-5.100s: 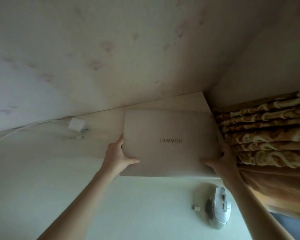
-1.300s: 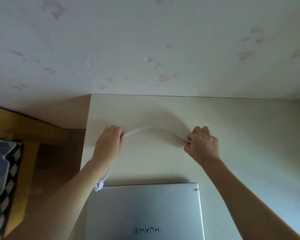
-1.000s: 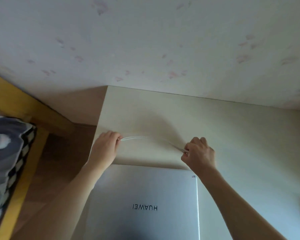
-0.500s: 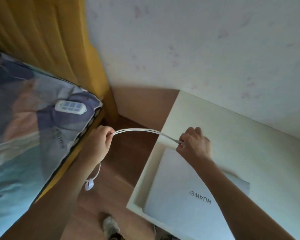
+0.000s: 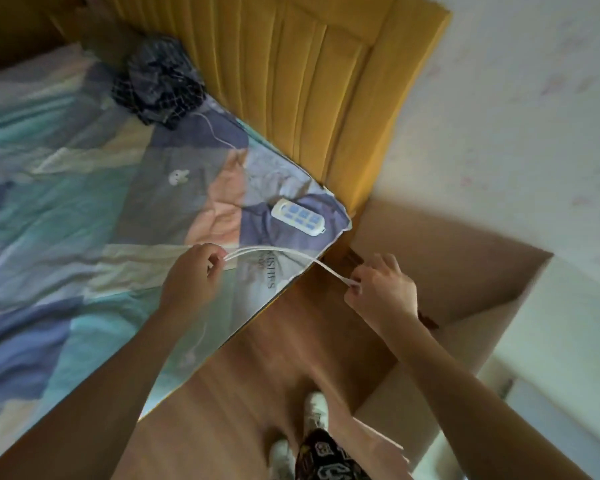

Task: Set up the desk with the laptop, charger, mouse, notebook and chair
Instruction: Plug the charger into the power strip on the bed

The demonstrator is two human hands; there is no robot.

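Two bare hands up in front, one white charger cable (image 5: pixel 274 252) strung between them. Left hand (image 5: pixel 191 277) is curled closed, fingers pinching the cable's left end over the bed (image 5: pixel 66 209); a thinner run of the same cable hangs down from under this hand along the forearm. Right hand (image 5: pixel 383 291) is also closed, thumb and fingertips pinched on the cable's right end, past the bed corner and over the wood floor (image 5: pixel 291 358). Cable looks doubled, two strands side by side, arcing slightly upward between the hands. Charger brick can't be made out.

On the bed: one white power strip (image 5: pixel 298 216) with blue sockets, lying flat near the bed corner, just beyond the cable and not touching it. One thin white cord (image 5: pixel 215 133) runs from the power strip side up toward one dark checked bundle of cloth (image 5: pixel 160 81), which sits at the head of the bed against the yellow padded headboard (image 5: pixel 309 81). Bedsheet is patchwork blue, teal, peach.

Below the bed corner, on the floor: two white shoes (image 5: pixel 316 410), person's feet, plus patterned dark shorts at the bottom edge. Pale desk (image 5: pixel 534 341) edge shows well right of the bed, blurred. Laptop, mouse, notebook, chair not seen here.
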